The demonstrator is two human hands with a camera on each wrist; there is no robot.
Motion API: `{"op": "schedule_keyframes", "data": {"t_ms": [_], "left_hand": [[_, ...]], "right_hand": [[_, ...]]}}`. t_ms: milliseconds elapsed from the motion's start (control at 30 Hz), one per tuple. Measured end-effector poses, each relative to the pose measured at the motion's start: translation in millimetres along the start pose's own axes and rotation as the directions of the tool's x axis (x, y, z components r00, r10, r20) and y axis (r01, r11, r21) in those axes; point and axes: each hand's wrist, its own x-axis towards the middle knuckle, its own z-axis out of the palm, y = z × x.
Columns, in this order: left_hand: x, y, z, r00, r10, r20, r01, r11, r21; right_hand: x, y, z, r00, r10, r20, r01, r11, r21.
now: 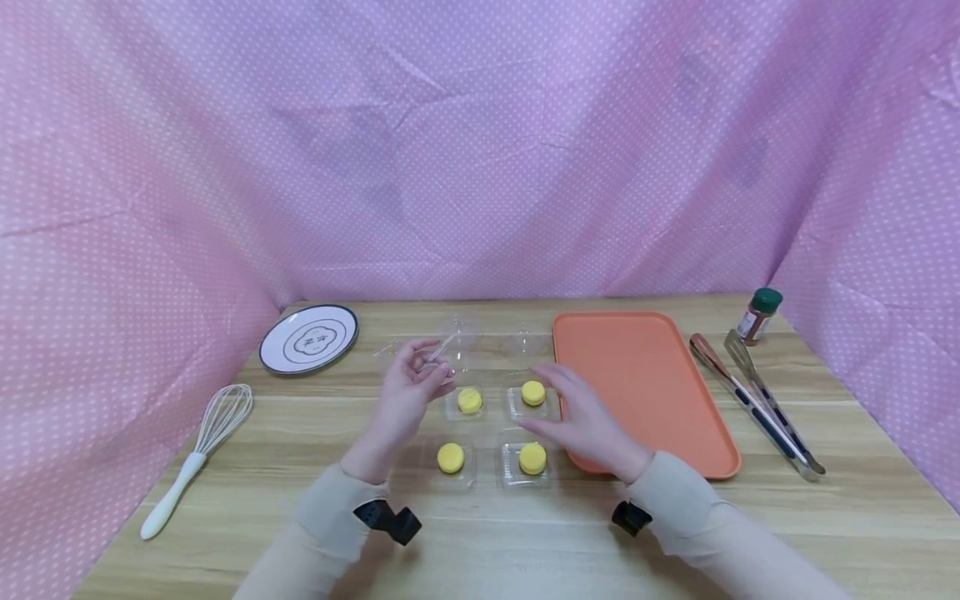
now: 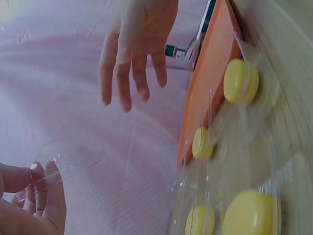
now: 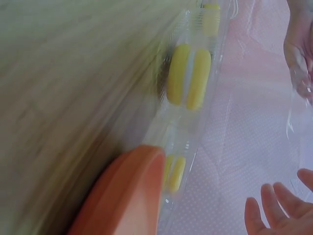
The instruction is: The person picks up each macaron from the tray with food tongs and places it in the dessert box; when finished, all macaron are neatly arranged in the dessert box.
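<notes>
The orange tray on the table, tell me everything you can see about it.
The orange tray is a flat rectangle with rounded corners and a low raised rim, smooth like plastic. It lies flat on the wooden table with nothing on it. The right hand hovers by its left edge. Clear packs holding yellow cakes lie just to its left, and metal tongs to its right. Whether the packs touch its rim cannot be told.

Plate [image 1: 308,338] far left, whisk [image 1: 197,457] before it; macarons [image 1: 470,401] centre; tray [image 1: 642,388] right, tongs [image 1: 757,402] beyond.
</notes>
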Motion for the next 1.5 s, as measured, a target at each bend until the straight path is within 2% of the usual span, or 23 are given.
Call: {"op": "schedule_keyframes", "data": {"t_ms": [167, 333, 567, 800, 1133, 1267, 1367, 1433, 1500], "left_hand": [[2.8, -3.2, 16.5, 0.999, 0.032, -0.005, -0.032, 0.997, -0.071], [2.7, -5.9, 30.1, 1.000, 0.021, 0.023, -0.018, 0.993, -0.120], [1.8, -10.0, 44.8, 0.997, 0.015, 0.081, -0.005, 0.992, -0.123], [-1.1, -11.3, 55.7, 0.994, -0.005, 0.107, 0.026, 0.981, -0.190], [-3.3, -16.2, 61.6, 0.991, -0.034, 0.132, 0.065, 0.968, -0.241], [-2.9, -18.4, 57.7, 0.987, -0.016, 0.158, 0.044, 0.983, -0.177], [-2.5, -20.5, 52.1, 0.980, 0.044, 0.194, -0.042, 0.999, -0.013], [-2.7, -21.6, 48.1, 0.968, 0.096, 0.231, -0.127, 0.985, 0.121], [-3.1, -23.3, 43.9, 0.949, 0.157, 0.274, -0.229, 0.939, 0.255]], "right_hand": [[4, -3, 5, 0.999, 0.022, -0.039, -0.023, 0.999, -0.024], [7, -4, 10, 0.997, 0.025, -0.067, -0.028, 0.998, -0.049], [10, -5, 12, 0.995, 0.021, -0.097, -0.025, 0.999, -0.041], [13, -5, 13, 0.988, 0.005, -0.153, -0.008, 1.000, -0.019], [13, -2, 14, 0.976, -0.018, -0.216, 0.000, 0.997, -0.081], [12, -1, 12, 0.974, -0.053, -0.219, 0.033, 0.995, -0.096], [10, 0, 8, 0.975, -0.085, -0.207, 0.065, 0.992, -0.105], [9, 2, 5, 0.976, -0.112, -0.187, 0.091, 0.989, -0.113], [7, 3, 2, 0.979, -0.133, -0.156, 0.113, 0.985, -0.129]]}}
